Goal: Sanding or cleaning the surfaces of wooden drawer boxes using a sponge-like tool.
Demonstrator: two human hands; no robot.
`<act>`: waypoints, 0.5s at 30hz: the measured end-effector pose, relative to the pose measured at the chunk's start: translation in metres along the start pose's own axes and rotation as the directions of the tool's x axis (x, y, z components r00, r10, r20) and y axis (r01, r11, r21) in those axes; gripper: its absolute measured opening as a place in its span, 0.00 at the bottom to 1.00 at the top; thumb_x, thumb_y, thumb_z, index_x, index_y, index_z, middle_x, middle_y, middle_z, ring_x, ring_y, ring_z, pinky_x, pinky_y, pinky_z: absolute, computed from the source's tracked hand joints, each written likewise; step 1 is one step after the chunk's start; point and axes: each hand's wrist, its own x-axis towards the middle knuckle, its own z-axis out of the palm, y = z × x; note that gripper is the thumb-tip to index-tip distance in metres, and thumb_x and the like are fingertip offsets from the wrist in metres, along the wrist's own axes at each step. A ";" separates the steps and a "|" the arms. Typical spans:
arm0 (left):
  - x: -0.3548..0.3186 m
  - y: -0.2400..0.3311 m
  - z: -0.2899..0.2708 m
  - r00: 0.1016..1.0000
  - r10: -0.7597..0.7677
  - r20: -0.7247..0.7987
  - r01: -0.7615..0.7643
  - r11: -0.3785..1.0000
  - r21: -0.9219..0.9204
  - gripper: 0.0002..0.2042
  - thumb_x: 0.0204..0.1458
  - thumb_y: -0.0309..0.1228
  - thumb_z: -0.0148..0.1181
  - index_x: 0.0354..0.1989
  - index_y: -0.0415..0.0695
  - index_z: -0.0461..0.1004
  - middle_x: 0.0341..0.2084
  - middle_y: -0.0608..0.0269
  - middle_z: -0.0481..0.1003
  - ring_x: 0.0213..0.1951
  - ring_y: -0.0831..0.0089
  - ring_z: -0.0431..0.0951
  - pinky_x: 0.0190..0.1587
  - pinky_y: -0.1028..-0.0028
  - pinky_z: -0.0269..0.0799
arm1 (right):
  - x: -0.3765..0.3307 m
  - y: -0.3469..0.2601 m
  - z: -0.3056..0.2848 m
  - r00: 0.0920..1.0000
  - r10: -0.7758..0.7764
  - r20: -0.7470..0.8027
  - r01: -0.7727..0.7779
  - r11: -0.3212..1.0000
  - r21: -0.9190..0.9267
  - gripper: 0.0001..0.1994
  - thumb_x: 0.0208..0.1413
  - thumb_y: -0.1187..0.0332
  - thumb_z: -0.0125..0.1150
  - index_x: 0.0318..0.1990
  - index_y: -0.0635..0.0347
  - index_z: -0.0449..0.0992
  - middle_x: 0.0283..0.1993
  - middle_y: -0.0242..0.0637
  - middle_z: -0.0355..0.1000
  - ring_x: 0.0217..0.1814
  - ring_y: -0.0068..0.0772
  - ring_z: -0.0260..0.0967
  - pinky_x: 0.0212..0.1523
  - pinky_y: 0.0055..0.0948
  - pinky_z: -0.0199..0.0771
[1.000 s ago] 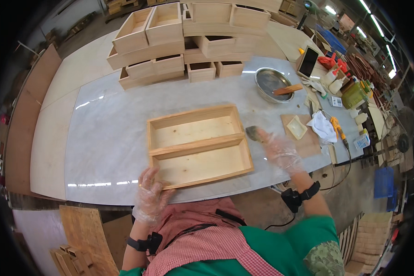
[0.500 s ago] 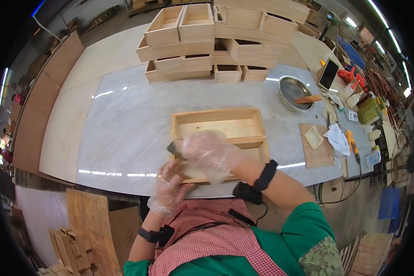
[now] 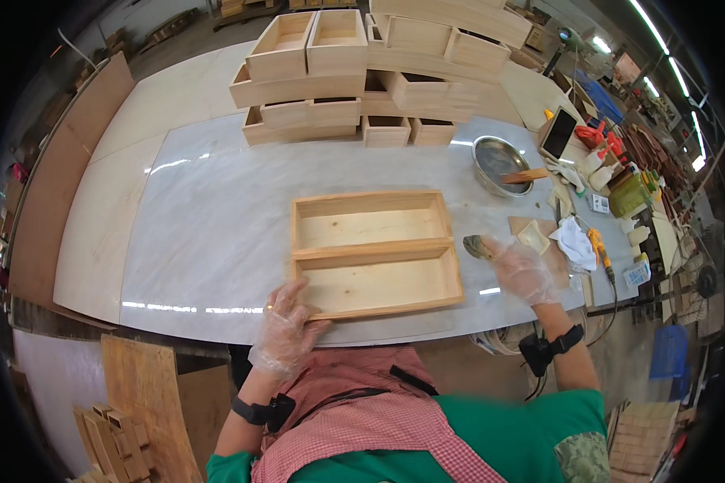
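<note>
1. We had the tray (image 3: pixel 376 251) flat on the table (image 3: pixel 217 217), dead centre, two compartments, long sides running 9-to-3. Both looked empty.
2. Our left hand (image 3: pixel 286 326), gloved, lay on the tray's near-left corner at approx 7 o'clock, fingers spread & resting on the rim, not curled round it. We judged that was to pin the tray so it wouldn't slide.
3. Our right hand (image 3: pixel 522 270), also gloved, sat just off the tray's right end at 3 o'clock, fingers closed round a small dark tool (image 3: pixel 477 246), poss. a brush or pad; too small to tell. Tool tip was near the tray, not touching.
4. Bowl (image 3: pixel 499 163) w/ a wooden stick across it stood at 2 o'clock, within the right hand's reach, prob. why it's on that side.
5. Boxes (image 3: pixel 330 72) were stacked at 12 o'clock, well apart. Rags, bottles etc. cluttered the 3 o'clock edge.
</note>
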 end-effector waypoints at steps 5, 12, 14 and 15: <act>0.012 0.011 -0.019 0.988 -0.065 0.140 0.060 0.997 0.041 0.14 0.42 0.34 0.70 0.31 0.42 0.72 0.52 0.53 0.69 0.50 0.50 0.68 0.51 0.58 0.67 | -0.026 -0.013 0.001 0.931 0.324 -0.169 -0.176 0.802 0.571 0.20 0.55 0.67 0.56 0.57 0.57 0.72 0.35 0.45 0.75 0.36 0.45 0.73 0.38 0.38 0.72; 0.031 0.045 -0.053 0.803 -0.486 0.345 0.585 0.756 -0.294 0.13 0.50 0.38 0.65 0.32 0.39 0.75 0.25 0.62 0.75 0.26 0.71 0.71 0.32 0.71 0.68 | -0.065 -0.050 0.003 0.819 0.550 -0.160 -0.160 0.488 0.858 0.18 0.57 0.66 0.59 0.56 0.55 0.74 0.33 0.35 0.74 0.32 0.27 0.69 0.35 0.27 0.70; 0.037 0.038 -0.050 0.721 -0.576 0.386 0.693 0.603 -0.394 0.12 0.51 0.37 0.64 0.31 0.39 0.74 0.22 0.66 0.73 0.26 0.74 0.71 0.31 0.73 0.67 | -0.057 -0.072 -0.023 0.801 0.595 0.060 -0.247 0.238 0.939 0.18 0.58 0.66 0.59 0.56 0.55 0.74 0.33 0.35 0.74 0.31 0.25 0.68 0.33 0.25 0.69; 0.038 0.033 -0.047 0.627 -0.640 0.444 0.769 0.419 -0.482 0.11 0.52 0.35 0.62 0.30 0.38 0.74 0.20 0.71 0.71 0.25 0.78 0.70 0.30 0.75 0.66 | -0.054 -0.081 -0.034 0.764 0.581 0.282 -0.333 -0.021 0.943 0.18 0.58 0.67 0.59 0.56 0.55 0.74 0.33 0.35 0.73 0.30 0.23 0.67 0.31 0.23 0.68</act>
